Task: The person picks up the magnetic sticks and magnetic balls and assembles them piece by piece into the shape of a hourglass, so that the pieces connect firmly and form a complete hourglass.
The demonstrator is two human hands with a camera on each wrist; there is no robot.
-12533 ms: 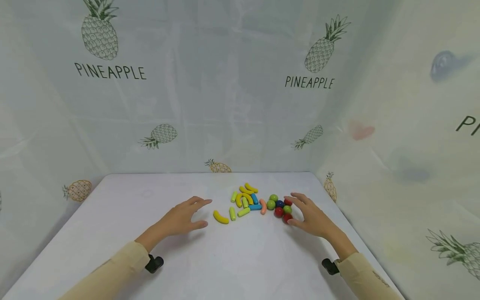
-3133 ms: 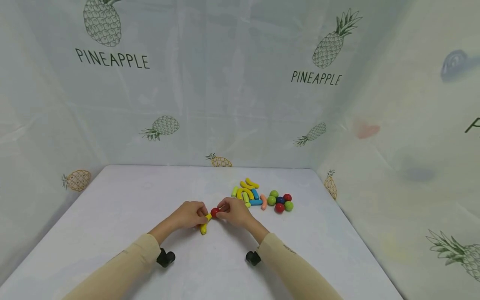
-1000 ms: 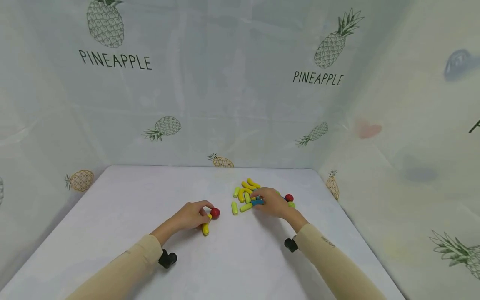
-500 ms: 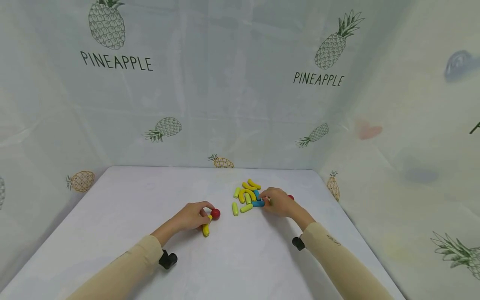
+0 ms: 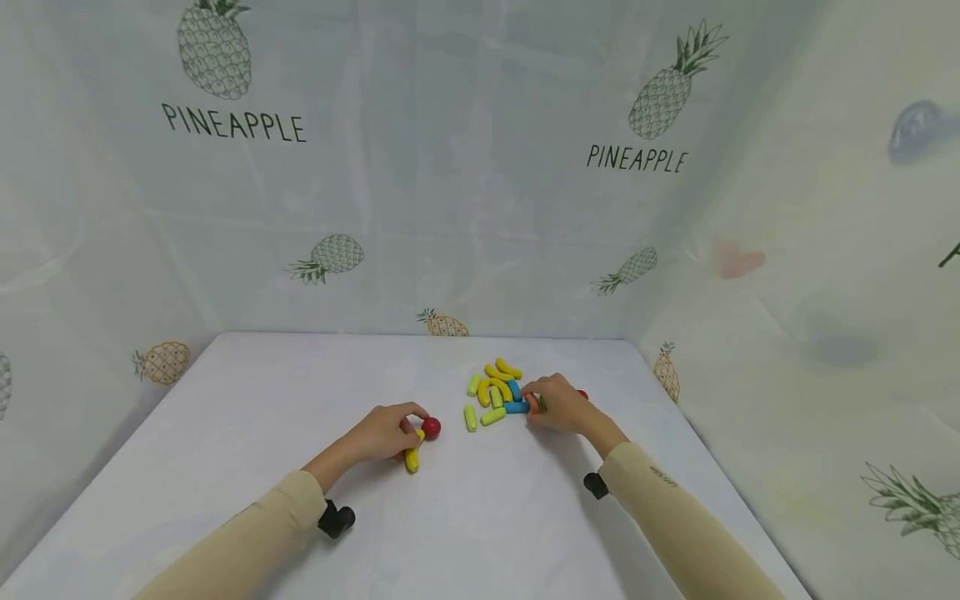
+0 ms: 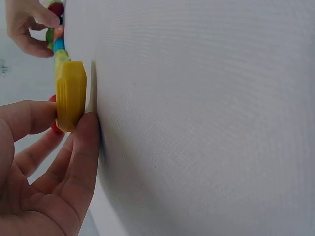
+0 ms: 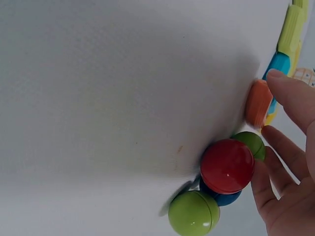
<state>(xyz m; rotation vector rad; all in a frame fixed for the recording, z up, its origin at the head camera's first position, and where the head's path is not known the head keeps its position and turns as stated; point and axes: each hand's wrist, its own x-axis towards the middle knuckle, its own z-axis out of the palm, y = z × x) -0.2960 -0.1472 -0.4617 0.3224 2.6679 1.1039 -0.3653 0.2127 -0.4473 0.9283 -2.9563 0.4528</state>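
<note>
In the head view my left hand [image 5: 378, 432] pinches a yellow curved rod [image 5: 412, 461] between thumb and fingers, low over the table. A shiny red ball [image 5: 431, 428] sits at the rod's far end, touching it and beside my index finger. My right hand [image 5: 558, 404] is at the right of the pile. Its thumb and index fingertip close about the two ends of an orange curved rod [image 7: 258, 103], which lies beside a blue rod [image 5: 516, 407]. Just below those fingers, in the right wrist view, are another red ball [image 7: 227, 166], a dark blue ball [image 7: 224, 197] and a green ball [image 7: 193, 212].
Several yellow curved rods [image 5: 483, 392] and light-green straight rods [image 5: 470, 418] lie left of my right hand. In the head view that hand hides most of the balls. The white table [image 5: 480, 517] is bordered by hanging sheets [image 5: 450, 208] printed with pineapples.
Earlier my left hand took the yellow rod and my right hand brought the red ball to its end. The right hand then let go and moved right to the orange rod. The left stays put.
</note>
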